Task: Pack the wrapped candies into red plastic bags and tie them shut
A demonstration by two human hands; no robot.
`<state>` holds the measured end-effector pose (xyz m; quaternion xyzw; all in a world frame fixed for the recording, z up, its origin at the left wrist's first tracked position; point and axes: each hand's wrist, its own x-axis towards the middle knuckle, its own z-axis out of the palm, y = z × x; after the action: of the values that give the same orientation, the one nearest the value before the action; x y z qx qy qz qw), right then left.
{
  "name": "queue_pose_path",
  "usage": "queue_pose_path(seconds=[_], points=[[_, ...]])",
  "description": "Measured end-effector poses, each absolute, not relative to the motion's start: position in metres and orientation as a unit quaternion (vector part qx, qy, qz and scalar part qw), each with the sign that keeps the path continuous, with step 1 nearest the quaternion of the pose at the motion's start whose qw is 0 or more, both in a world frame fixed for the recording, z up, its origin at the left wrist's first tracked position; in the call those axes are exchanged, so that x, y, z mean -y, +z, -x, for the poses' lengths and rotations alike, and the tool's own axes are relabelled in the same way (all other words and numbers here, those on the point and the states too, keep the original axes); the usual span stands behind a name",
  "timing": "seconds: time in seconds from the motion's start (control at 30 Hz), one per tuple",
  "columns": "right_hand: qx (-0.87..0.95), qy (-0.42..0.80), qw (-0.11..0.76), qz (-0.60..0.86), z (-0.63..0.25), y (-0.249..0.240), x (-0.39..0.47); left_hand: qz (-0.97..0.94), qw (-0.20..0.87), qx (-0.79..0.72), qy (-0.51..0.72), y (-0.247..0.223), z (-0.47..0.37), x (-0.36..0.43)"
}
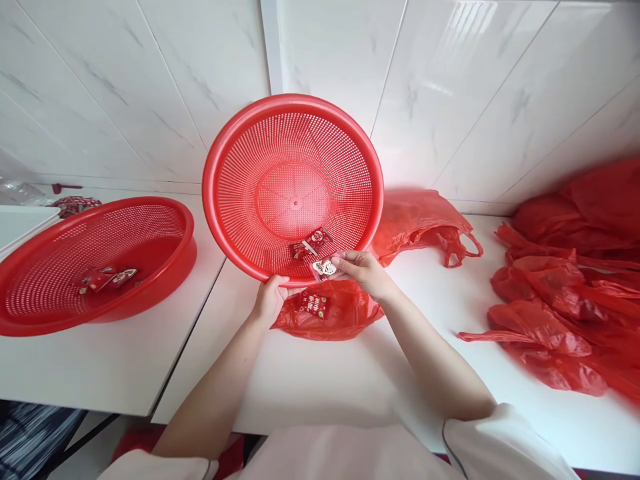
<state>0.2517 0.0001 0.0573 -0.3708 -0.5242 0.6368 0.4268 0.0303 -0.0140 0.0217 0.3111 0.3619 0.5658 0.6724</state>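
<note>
A round red plastic colander (pixel 293 143) is tilted so that its inside faces me. My left hand (pixel 271 300) grips its lower rim, thumb over the edge. At the lower right of the colander, my right hand (pixel 363 270) pinches a small snack packet (pixel 326 268) with white lettering. Dark red packets (pixel 311 244) lie inside against the lower wall. Below the rim a red plastic bag (pixel 345 320) rests on the table, and another small red packet (pixel 315 305) shows on it.
To the left stands a second red colander (pixel 170 260) with a few packets (pixel 107 279) in it. Behind on the right lies a red plastic bag (pixel 425 217). A heap of red plastic bags (pixel 565 293) covers the far right. A tiled wall (pixel 450 80) closes off the white table's back.
</note>
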Motion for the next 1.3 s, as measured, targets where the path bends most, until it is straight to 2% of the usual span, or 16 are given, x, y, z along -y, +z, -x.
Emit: queue_pose_path(seconds=[0.23, 0.3, 0.37, 0.47, 0.57, 0.73, 0.93, 1.13, 1.3], points=[[0.644, 0.593, 0.295, 0.382, -0.267, 0.065, 0.002, -0.312, 0.681, -0.356, 0.559, 0.027, -0.031, 0.014], [0.7, 0.538, 0.241, 0.403, -0.271, 0.065, 0.003, -0.308, 0.674, -0.36, 0.568, 0.028, -0.031, 0.014], [0.753, 0.424, 0.206, 0.46, -0.273, 0.064, 0.004, -0.304, 0.665, -0.365, 0.576, 0.029, -0.031, 0.014], [0.77, 0.25, 0.243, 0.534, -0.27, 0.065, 0.006, -0.301, 0.662, -0.368, 0.579, 0.028, -0.032, 0.014], [0.765, 0.194, 0.311, 0.53, -0.265, 0.069, 0.009, -0.301, 0.665, -0.376, 0.571, 0.026, -0.035, 0.017], [0.807, 0.161, 0.331, 0.463, -0.251, 0.068, 0.011, -0.313, 0.696, -0.357, 0.539, 0.023, -0.044, 0.026], [0.867, 0.126, 0.244, 0.415, -0.238, 0.049, 0.008, -0.324, 0.752, -0.329, 0.47, 0.024, -0.049, 0.036], [0.869, 0.234, 0.207, 0.385, -0.24, 0.058, 0.013, -0.322, 0.741, -0.344, 0.479, 0.024, -0.045, 0.033], [0.845, 0.285, 0.248, 0.378, -0.239, 0.065, 0.017, -0.292, 0.731, -0.345, 0.511, 0.029, -0.041, 0.026]])
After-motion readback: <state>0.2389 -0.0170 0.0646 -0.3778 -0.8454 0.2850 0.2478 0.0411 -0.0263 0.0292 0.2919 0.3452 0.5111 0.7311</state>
